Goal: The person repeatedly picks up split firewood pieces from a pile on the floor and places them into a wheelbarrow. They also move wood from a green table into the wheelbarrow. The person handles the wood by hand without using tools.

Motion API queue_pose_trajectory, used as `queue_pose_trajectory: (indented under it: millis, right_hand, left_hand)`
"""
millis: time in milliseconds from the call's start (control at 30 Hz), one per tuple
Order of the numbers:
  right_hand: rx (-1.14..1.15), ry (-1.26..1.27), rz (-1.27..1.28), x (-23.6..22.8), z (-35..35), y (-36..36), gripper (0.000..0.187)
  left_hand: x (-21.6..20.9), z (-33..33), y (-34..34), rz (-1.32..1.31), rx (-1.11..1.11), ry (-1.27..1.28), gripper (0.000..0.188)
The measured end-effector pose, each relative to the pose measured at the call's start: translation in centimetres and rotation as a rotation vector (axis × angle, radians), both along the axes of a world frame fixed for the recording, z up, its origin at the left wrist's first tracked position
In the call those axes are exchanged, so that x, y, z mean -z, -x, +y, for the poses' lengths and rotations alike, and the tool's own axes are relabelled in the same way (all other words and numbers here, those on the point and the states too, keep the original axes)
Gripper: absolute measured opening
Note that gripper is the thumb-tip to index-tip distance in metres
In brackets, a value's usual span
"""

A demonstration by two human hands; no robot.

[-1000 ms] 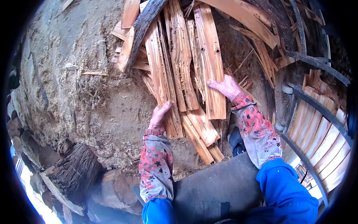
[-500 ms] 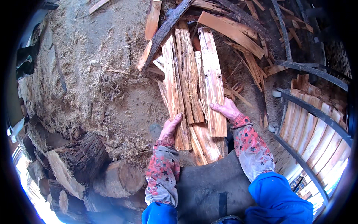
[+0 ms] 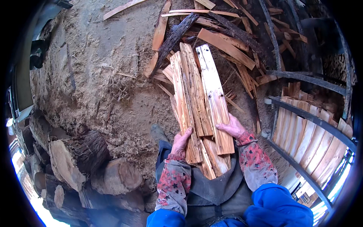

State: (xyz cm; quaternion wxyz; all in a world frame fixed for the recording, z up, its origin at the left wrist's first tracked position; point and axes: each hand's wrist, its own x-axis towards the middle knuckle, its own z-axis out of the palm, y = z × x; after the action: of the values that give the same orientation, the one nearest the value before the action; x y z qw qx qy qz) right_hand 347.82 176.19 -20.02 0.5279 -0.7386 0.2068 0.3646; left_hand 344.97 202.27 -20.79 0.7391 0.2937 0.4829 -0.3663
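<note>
Several split wooden slats lie bundled lengthwise in front of my body, held between my two hands. My left hand (image 3: 182, 142) is closed on the outer side of the left slat (image 3: 182, 109), thumb on top and fingers hidden beneath. On the other side, my right hand (image 3: 233, 127) grips the paler right slat (image 3: 216, 96), which shows dark knots. Between them sits a rough, grooved slat (image 3: 196, 87). Shorter pieces (image 3: 216, 151) stick out below, their near ends against my dark apron (image 3: 217, 191).
Loose offcuts and bark strips (image 3: 227, 47) are heaped beyond the bundle. To the right, a metal rack (image 3: 314, 121) holds upright stacked boards (image 3: 314, 140). Thick logs (image 3: 117, 176) are piled at lower left. Sawdust covers the ground (image 3: 94, 75); a boot (image 3: 159, 133) shows left of the bundle.
Both hands have drawn the bundle nearer to my body. The right slat now lies closer against the middle one. My view has shifted, and my left leg and boot show more.
</note>
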Motion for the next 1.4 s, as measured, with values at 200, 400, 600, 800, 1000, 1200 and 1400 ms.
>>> queue_pose_trajectory:
  millis: [200,400,600,800,1000,1200,1400]
  right_hand:
    - [-0.064,0.010,0.041,-1.4,-0.5,0.3,0.074]
    - [-0.045,-0.033,0.016,-1.4,1.0,-2.2,0.070]
    - [0.012,-0.116,0.090,2.5,1.5,-5.6,0.064]
    - [0.138,-0.213,0.212,5.4,3.2,-5.9,0.065]
    - [0.069,-0.164,0.056,3.8,4.3,-4.7,0.064]
    - [-0.012,-0.060,0.027,-2.1,5.3,-3.7,0.070]
    - [-0.080,-0.034,0.014,-7.5,3.8,-2.6,0.070]
  left_hand:
    - [0.9,-0.8,3.1,0.068,-0.088,0.121,0.047]
    - [2.3,0.0,0.8,0.087,-0.212,0.270,0.049]
    - [3.0,1.5,-2.9,0.022,-0.436,0.455,0.042]
    - [7.6,2.2,-3.5,-0.019,-0.291,0.211,0.040]
    - [5.6,2.6,-4.2,-0.099,-0.094,-0.010,0.044]
    - [1.7,1.4,-2.1,-0.133,-0.097,-0.109,0.053]
    - [-4.9,-0.8,-0.1,-0.117,-0.149,-0.144,0.054]
